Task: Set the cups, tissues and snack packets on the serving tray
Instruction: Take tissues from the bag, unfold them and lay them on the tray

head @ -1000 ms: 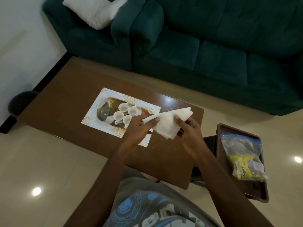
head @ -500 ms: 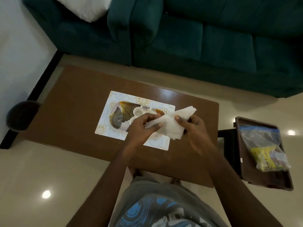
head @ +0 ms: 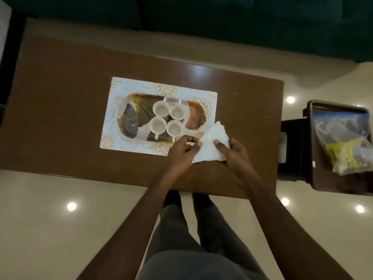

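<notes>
Bench: brown wooden top (head: 60, 122), long sides running 9 to 3 o'clock, with glare near its 1 o'clock corner.
Placemat: pale rectangle with gold floral corners (head: 123, 85), lying flat at the bench centre.
Serving tray: oblong with rounded ends and a gold fan-leaf pattern (head: 130, 120), resting on the placemat.
Cups: four white cups (head: 160, 108), upright and empty, in a two-by-two block at the tray's middle. The far pair's handles point to 12 o'clock, the near pair's to 6 o'clock.
Tissue: white and folded (head: 211, 147), at 4 o'clock of the serving tray, over the placemat's near right corner and not on the tray. Contact with the bench cannot be told.
Left hand: at the tissue's 9 o'clock edge (head: 180, 151). The grip pinches that edge between thumb and curled fingers.
Right hand: at the tissue's 3 o'clock side (head: 235, 153). The grip is closed on the tissue, thumb on top and fingers underneath.
Snack packets: yellow (head: 346, 155), inside a clear zip bag (head: 341, 130) with a blue seal strip, well apart from the serving tray.
Brown tray: dark plastic (head: 316, 162), at 3 o'clock of the bench and off it, carrying the zip bag.
Sofa: dark green (head: 242, 27), at 12 o'clock beyond the bench.
Floor: pale glossy tiles (head: 40, 229) with round light reflections.
</notes>
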